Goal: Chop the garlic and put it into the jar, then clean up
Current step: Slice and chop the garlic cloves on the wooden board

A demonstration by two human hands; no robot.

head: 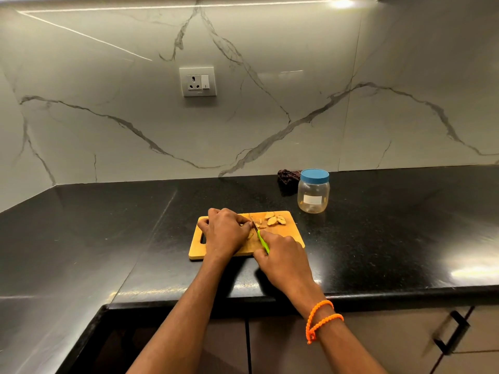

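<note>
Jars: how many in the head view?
1. The jar, clear with a blue lid on, stands on the black counter behind and right of the cutting board, beside a dark cloth.

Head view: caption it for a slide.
Left hand steadies garlic on the wooden cutting board while the right hand slices with a green-handled knife; lidded jar waits nearby.

Your left hand [225, 233] covers middle of cutting board [280, 240]; whatever its fingertips pin there stays hidden from you. Knife [259, 236] blade mostly masked between your hands, handle end buried in right hand [280, 256]. Garlic pieces [274, 220] too small to count. Dark cloth [288, 177] partly hidden behind jar [313, 194]; jar label unreadable.
</note>
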